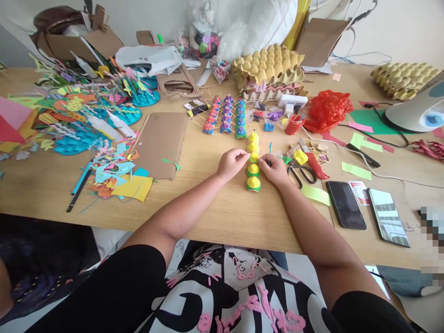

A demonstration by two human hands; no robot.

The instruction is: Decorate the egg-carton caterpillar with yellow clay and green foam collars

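A strip of egg-carton cups (253, 184) stands lengthwise before me, its domes coated in yellow that looks like soft clay. Green rings the bases of the nearest cups. At the strip's left side my left hand (233, 163) is closed in a pinch, with a thin bit of green clay (250, 160) at its fingertips. My right hand (274, 169) is closed against the right side of the same cup; its fingers hide whatever is between them. Just beyond the right hand are a small blue tool (270, 147) and a green lump (286, 160).
Three painted carton strips (226, 113) stand behind. Black scissors (302, 175), a red-handled knife (315, 165) and yellow clay (300, 157) lie right, then two phones (346, 204). Cardboard (161, 143) and paper scraps (114, 166) lie left. Egg trays (267, 64) are stacked at the back.
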